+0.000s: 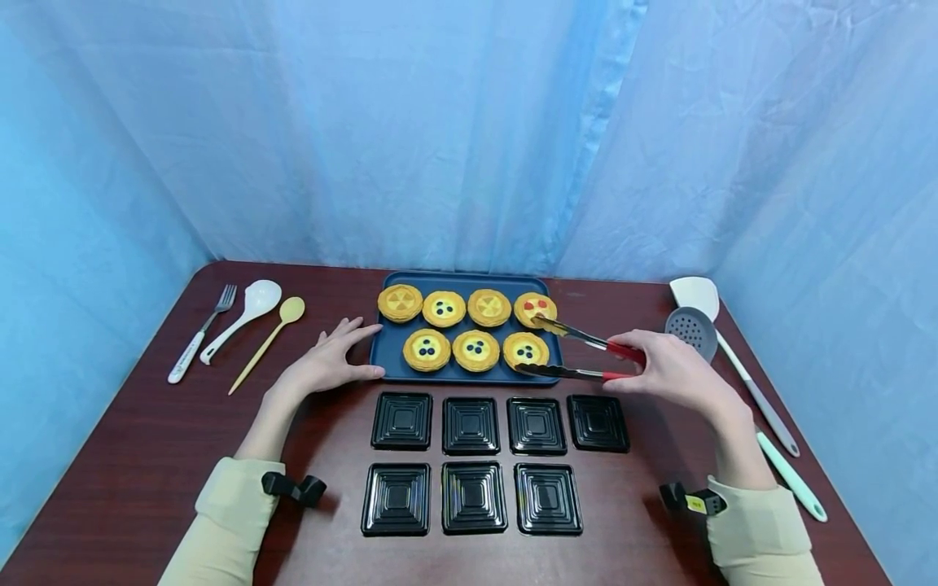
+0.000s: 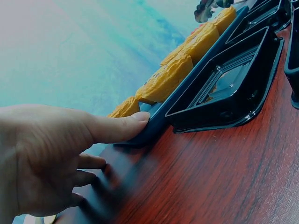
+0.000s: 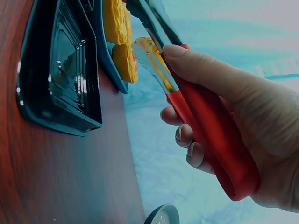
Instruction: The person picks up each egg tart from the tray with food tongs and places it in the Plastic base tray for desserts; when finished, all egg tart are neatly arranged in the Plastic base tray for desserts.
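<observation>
My left hand [image 1: 322,364] touches the left edge of a dark blue tray [image 1: 388,358] with its fingertips and thumb; in the left wrist view its thumb [image 2: 122,128] lies over the tray's corner. Two rows of tarts lie on the tray, some topped with blueberries, others with yellow wedges. My right hand [image 1: 670,366] holds red-handled metal tongs [image 1: 579,374]. The tongs' arms are spread, one tip beside the front right blueberry tart [image 1: 526,349], the other at the red-topped tart [image 1: 535,307] behind. Whether the tips touch either tart, I cannot tell.
Several black square containers [image 1: 401,422] stand in two rows before the tray. At the left lie a fork [image 1: 192,350], a white ladle [image 1: 260,299] and a yellow spoon [image 1: 291,310]. At the right are a grey skimmer [image 1: 691,330] and a white spatula [image 1: 696,295].
</observation>
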Available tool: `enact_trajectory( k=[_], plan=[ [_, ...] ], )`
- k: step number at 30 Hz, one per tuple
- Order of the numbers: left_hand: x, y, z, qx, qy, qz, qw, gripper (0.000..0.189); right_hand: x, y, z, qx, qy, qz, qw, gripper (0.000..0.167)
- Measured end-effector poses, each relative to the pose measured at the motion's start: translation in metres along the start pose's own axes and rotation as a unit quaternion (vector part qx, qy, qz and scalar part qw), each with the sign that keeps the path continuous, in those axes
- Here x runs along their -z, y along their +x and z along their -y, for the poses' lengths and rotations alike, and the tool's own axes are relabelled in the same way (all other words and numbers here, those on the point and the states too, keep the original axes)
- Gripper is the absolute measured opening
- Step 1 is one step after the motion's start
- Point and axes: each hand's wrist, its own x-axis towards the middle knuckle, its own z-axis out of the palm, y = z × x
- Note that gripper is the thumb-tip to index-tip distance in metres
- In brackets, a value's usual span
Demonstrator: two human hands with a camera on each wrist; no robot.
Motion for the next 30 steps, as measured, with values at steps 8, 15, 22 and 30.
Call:
enact_trajectory(
  k=[8,15,22,30],
  plan=[
    [0.0011,-0.0010,0.0002,-0.001,0.000,-0.002,1.0000,0.083,-0.0027,0.0038,0.0035,0.003,-0.020,0.004,0.9998,0.068],
    [0.0021,-0.0002,0.0004,-0.002,0.000,-0.002,1.0000,0.083,-0.0038,0.0059,0.0045,0.012,-0.039,-0.002,0.9992,0.066],
    [0.0018,0.0004,0.0008,-0.002,0.002,-0.002,1.0000,0.084,-0.0063,0.0083,0.0038,0.019,-0.048,0.003,0.9987,0.065],
    [0.0004,-0.0004,0.0010,-0.002,0.003,-0.003,1.0000,0.083,-0.0089,0.0078,0.0028,0.019,-0.052,0.006,0.9984,0.064]
  ],
)
